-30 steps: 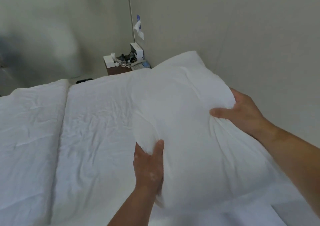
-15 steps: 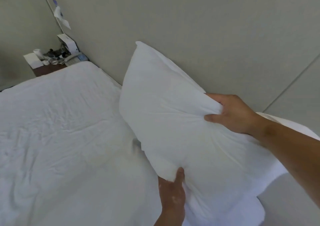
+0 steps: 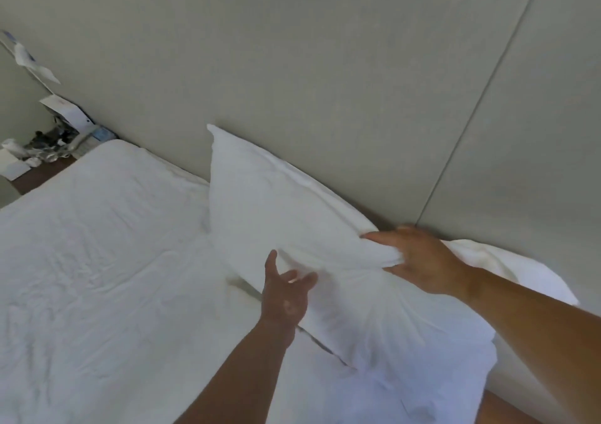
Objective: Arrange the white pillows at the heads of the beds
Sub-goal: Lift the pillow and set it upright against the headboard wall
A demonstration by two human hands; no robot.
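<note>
My right hand (image 3: 419,261) grips the plump white fabric pillow (image 3: 270,209) at the bed's (image 3: 97,261) head edge; my left hand (image 3: 284,297) hovers open.

— Where do we have the white pillow (image 3: 270,202)?
— We see it plump and creased, propped tilted at the far edge of the bed (image 3: 107,261), against the wall.
— And the second pillow (image 3: 507,261)?
— To the right, mostly hidden behind the first.

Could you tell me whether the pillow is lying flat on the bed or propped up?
Propped up: the pillow stands tilted against the wall, one corner pointing upward, right hand gripping its edge.
</note>
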